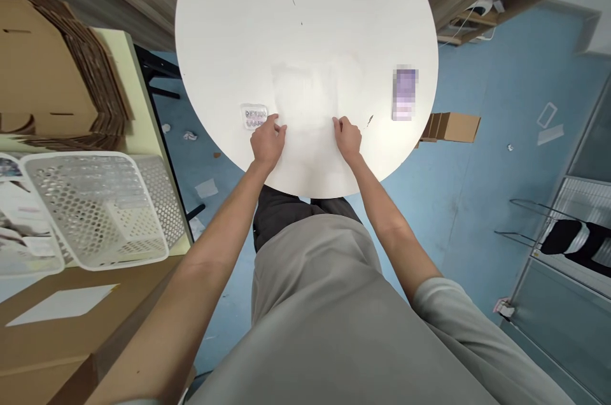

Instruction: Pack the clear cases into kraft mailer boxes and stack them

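A pale, nearly white sheet or flat bag (305, 99) lies on the round white table (305, 4), hard to tell apart from the tabletop. My left hand (267, 141) pinches its near left edge with curled fingers. My right hand (347, 137) pinches its near right edge in the same way. Just left of my left hand lies a small clear blister pack (254, 115). A purple, blurred flat object (405, 93) rests near the table's right rim.
At the left stands a side table with a stack of flat cardboard (52, 67) and white perforated baskets (95, 207). A cardboard box (451, 127) sits on the blue floor to the right, with scraps of paper scattered about.
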Demonstrator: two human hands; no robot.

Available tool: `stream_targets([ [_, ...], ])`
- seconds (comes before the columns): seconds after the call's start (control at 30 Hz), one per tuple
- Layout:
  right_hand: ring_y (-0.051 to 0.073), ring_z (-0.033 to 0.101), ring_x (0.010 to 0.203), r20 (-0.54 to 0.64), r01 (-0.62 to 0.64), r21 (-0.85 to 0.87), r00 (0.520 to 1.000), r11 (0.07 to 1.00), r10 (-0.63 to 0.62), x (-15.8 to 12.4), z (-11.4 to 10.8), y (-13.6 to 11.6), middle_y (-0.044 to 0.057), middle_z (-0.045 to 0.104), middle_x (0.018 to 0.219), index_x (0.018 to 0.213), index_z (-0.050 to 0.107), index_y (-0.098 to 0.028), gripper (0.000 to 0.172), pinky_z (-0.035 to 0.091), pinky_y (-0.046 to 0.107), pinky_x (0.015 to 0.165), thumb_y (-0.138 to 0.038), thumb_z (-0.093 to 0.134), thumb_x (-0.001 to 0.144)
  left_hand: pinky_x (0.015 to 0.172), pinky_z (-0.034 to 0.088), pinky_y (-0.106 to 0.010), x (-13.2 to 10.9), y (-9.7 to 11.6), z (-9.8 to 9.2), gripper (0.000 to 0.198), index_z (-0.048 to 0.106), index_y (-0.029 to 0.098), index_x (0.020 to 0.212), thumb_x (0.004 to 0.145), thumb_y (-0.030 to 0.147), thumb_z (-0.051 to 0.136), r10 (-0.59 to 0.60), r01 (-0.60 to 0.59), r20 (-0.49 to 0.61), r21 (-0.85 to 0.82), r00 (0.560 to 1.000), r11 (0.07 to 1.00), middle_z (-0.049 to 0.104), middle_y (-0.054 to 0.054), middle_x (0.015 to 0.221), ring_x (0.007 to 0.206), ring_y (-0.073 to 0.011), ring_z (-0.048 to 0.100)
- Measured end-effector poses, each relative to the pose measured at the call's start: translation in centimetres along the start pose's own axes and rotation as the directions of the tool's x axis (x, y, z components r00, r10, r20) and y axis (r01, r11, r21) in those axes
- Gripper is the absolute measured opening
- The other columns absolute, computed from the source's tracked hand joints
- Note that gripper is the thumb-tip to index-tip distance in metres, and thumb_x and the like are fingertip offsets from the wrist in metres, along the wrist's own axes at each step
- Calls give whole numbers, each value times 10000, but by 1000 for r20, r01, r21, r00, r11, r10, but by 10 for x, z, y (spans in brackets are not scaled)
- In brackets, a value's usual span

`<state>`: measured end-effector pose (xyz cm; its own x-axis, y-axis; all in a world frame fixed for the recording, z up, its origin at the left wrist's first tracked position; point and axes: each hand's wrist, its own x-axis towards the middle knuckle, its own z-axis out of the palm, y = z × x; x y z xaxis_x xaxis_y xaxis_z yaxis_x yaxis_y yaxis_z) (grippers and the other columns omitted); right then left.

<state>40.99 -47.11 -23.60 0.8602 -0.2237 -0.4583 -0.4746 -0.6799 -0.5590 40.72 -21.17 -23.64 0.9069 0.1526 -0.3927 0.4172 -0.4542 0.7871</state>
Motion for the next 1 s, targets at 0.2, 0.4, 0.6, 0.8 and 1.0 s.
stream_targets([
  [0.2,281,727,918,-9,-33,-168,999,985,32,-4,-5,4,62,709,849,946,584,-253,457,498,347,827,-590,406,1198,1160,540,-491,-5,6,-15,630,566,263,1625,1044,495,643,-1,-50,146,342,989,938,793,-107,1242,1305,-362,685],
  [0.4,285,753,922,-13,-30,-116,1000,993,28,-22,-11,11,51,762,869,1082,619,-242,384,522,360,845,-597,499,1166,1349,380,-611,22,-12,-56,919,502,228,1664,924,704,770,235,-260,112,380,966,888,561,-177,1672,1621,-436,414],
  [0.6,299,759,1025,42,-62,-70,997,996,65,-60,-3,25,60,798,1017,1290,586,-227,402,555,385,884,-530,698,1049,1382,314,-631,51,-31,-87,789,606,205,1544,996,770,662,229,-345,321,376,919,860,587,-125,1661,1585,-402,440],
  [0.8,280,746,1046,51,-98,9,994,995,98,-80,8,34,71,784,1095,1337,570,-225,333,558,390,904,-342,614,1028,1358,346,-673,22,-31,-69,826,581,195,1579,923,634,824,279,-356,244,378,929,855,568,-171,1674,1562,-439,458],
  [1.0,279,735,1029,42,-95,25,995,995,94,-71,-1,39,73,780,1090,1308,585,-236,307,559,403,917,-350,602,1024,1329,406,-637,-39,-19,-18,761,532,216,1643,949,391,790,351,-499,416,331,839,801,551,-166,1702,1573,-418,472],
])
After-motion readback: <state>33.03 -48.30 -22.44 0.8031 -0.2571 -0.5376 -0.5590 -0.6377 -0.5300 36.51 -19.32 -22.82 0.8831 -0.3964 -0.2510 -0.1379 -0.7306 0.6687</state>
